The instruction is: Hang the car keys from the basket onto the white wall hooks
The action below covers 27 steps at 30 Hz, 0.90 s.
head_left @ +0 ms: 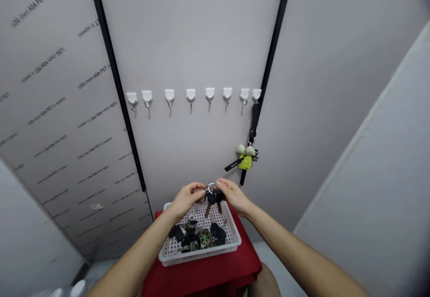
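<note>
A bunch of keys [211,197] with black heads hangs from a silver ring, held up between both hands. My left hand [188,198] pinches the bunch from the left, fingers closed on it. From the right, my right hand [232,195] grips the ring and a black key head with thumb and fingers. Right below them sits a white perforated basket [231,232]. More black-headed keys [218,234] lie in it, along with a round green and gold trinket [204,238].
A row of several white hooks [191,94] runs along the grey wall panel ahead. From the rightmost hook hangs a black strap [254,122] with a lime-green pouch [245,161] and a black tag. Under the basket is a red cloth [201,277]. White round lids [78,288] show at lower left.
</note>
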### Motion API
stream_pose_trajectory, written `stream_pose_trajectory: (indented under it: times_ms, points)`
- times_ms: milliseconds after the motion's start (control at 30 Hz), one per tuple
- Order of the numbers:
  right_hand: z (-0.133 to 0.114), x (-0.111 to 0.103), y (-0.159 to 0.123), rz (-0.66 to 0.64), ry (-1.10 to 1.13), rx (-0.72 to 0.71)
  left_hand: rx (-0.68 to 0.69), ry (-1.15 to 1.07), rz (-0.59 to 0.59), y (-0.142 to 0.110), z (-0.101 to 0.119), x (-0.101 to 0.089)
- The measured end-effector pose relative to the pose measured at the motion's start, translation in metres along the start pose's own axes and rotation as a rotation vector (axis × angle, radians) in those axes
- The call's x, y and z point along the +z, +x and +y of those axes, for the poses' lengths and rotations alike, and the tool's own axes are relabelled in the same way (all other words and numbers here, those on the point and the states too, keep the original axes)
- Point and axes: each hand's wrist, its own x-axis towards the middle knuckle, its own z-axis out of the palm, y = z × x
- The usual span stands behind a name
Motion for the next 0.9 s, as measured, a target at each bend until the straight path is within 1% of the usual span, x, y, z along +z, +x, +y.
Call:
stream_pose_trajectory:
  times_ms: [67, 100, 167, 233, 333, 400, 500, 600, 667, 800, 900]
  points:
    - [-0.001, 0.0, 0.0, 0.035, 0.073, 0.025, 0.033, 0.049, -0.031, 0.0, 0.004, -0.003]
    - [-0.002, -0.001, 0.0, 0.055, 0.088, 0.033, 0.058, 0.097, -0.027, 0.0, 0.007, -0.004]
    - [-0.005, -0.003, 0.0, 0.07, 0.056, 0.026, 0.125, 0.233, 0.016, 0.001, 0.016, -0.004]
    - [-0.009, -0.004, -0.001, 0.02, -0.041, -0.032, 0.213, 0.394, 0.055, 0.002, 0.028, -0.002]
    - [-0.015, -0.003, -0.002, -0.119, -0.202, -0.161, 0.34, 0.622, 0.056, 0.006, 0.047, 0.007]
    - [-0.016, 0.0, -0.002, -0.144, -0.257, -0.229, 0.379, 0.703, 0.057, 0.01, 0.058, 0.015]
    - [-0.021, 0.001, 0.0, -0.046, -0.273, -0.299, 0.407, 0.715, 0.084, 0.02, 0.069, 0.026]
    - [-0.04, -0.005, 0.007, 0.079, -0.254, -0.327, 0.482, 0.652, 0.177, 0.03, 0.077, 0.031]
    - [-0.062, -0.014, 0.016, 0.187, -0.21, -0.362, 0.511, 0.609, 0.216, 0.035, 0.082, 0.033]
    - [-0.113, -0.04, 0.041, 0.427, -0.08, -0.467, 0.505, 0.624, 0.227, 0.038, 0.095, 0.035]
    - [-0.14, -0.057, 0.06, 0.513, -0.039, -0.489, 0.528, 0.65, 0.248, 0.042, 0.109, 0.041]
